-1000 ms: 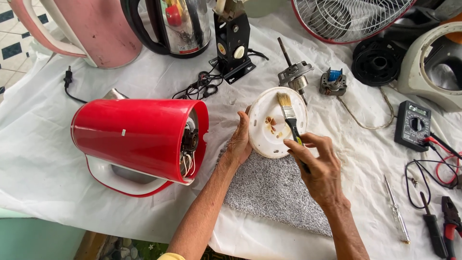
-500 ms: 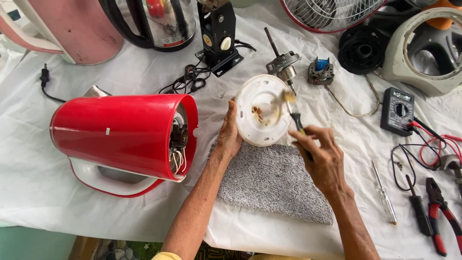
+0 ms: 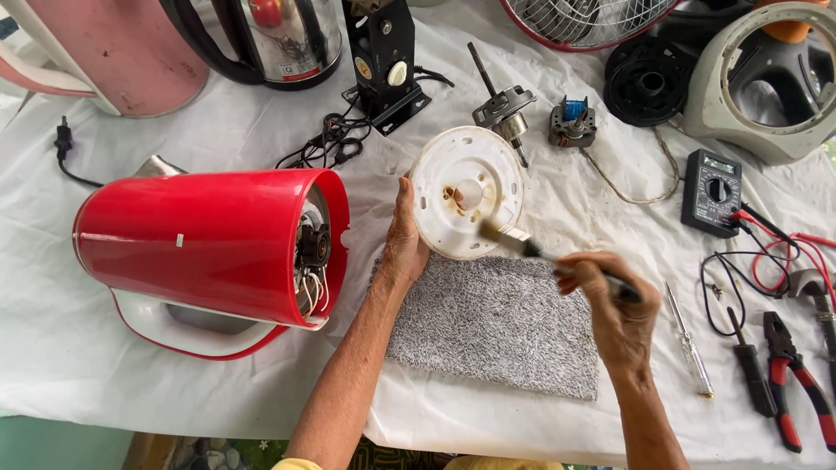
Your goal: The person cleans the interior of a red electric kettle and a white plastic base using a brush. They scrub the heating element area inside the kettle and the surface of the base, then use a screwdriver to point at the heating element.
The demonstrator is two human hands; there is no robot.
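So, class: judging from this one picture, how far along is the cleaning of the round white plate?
Done: the red kettle lies opened, wires showing. In hand: the left hand steadies the round white plate while the right hand brushes it with a small brush. Left: brown stains remain near its centre.

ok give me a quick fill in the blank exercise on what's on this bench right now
1. The left hand holds a round white plastic disc by its ____ edge.
2. The right hand holds a small ____, its bristles on the disc.
3. The red electric kettle body lies on its ____, open bottom facing the disc.
4. Under the hands lies a grey ____ on the white table cover.

Missing words: left; brush; side; cloth
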